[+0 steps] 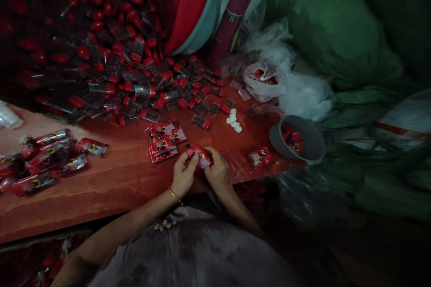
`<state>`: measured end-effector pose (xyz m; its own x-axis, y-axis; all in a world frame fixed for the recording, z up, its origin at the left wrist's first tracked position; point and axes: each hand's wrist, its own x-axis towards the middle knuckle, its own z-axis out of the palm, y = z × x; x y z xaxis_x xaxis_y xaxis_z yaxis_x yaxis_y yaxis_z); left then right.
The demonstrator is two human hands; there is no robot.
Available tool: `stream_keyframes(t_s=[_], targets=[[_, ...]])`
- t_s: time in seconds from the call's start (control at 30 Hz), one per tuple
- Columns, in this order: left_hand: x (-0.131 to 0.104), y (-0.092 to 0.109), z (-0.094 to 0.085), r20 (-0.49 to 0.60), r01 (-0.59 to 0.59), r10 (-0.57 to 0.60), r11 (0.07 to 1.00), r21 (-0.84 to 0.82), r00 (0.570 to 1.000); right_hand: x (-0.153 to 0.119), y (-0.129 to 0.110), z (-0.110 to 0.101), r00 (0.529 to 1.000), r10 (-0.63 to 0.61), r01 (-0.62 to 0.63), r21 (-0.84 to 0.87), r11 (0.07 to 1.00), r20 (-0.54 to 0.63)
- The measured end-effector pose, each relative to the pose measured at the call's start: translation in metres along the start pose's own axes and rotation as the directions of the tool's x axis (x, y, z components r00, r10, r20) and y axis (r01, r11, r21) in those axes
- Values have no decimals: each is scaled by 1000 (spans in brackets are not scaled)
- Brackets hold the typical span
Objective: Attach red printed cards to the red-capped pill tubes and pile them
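- Packet [203, 158], small, glossy red printed film with a pale patch; held between the fingers of both hands, at the table's near edge.
- Left hand [183, 174], bare; thumb and fingers pinching the packet's left side; thin gold-coloured bangle [175, 196] at the wrist.
- Right hand [218, 169], bare; fingers curled, grasping the packet's right side.
- Reddish-brown streaked table [123, 179], below the fingers and extending to both sides.
- Flat red printed sachets [163, 143], overlapping in a stack; just beyond the left fingers, to their left.
- Small dark round piece [187, 146]; just beyond the left fingertips.
- White round discs [233, 120], clustered; beyond the right fingers, slightly right.
- Crumpled red-and-clear wrapper [260, 157]; right of the right fingers.
- Grey round plastic bowl [278, 147], red items inside; farther right of the fingers.
- Clear plastic cases with rounded red caps [141, 91], large heap; beyond the fingers, spreading left.
- Shiny red-and-silver filled packs [47, 157], piled; well left of the fingers.
- Translucent white plastic bag [261, 93], open, red contents; beyond the fingers, to the right.
- Red plastic basin [193, 4] and pale teal plastic basin [206, 24], tipped on their sides; well beyond the fingers.
- Purple cylindrical bottle with domed pink cap [227, 29], tilted; beyond the fingers, right of the basins.
- Bulging green sack [326, 31]; far beyond the fingers, to the right.
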<state>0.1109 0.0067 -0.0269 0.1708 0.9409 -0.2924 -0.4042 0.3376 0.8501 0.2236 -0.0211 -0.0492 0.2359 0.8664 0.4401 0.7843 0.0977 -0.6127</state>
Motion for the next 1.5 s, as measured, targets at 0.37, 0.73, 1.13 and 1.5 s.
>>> stream_keyframes(t_s=[0.37,0.73,1.13,1.5], targets=[[9,23,-40,-87,22,-39,982,-190,995,41,-2,-12,971,-235,222,-205,953,-39],[1,22,-54,-81,31,-48,981,-189,996,46,-23,-5,886,-395,458,-321,829,242],[-2,32,-56,-137,16,-42,982,-190,990,56,-5,4,982,-46,58,-59,997,185],[5,47,-19,-216,-56,-7,957,-285,976,35,-29,10,873,378,-488,576,656,309]])
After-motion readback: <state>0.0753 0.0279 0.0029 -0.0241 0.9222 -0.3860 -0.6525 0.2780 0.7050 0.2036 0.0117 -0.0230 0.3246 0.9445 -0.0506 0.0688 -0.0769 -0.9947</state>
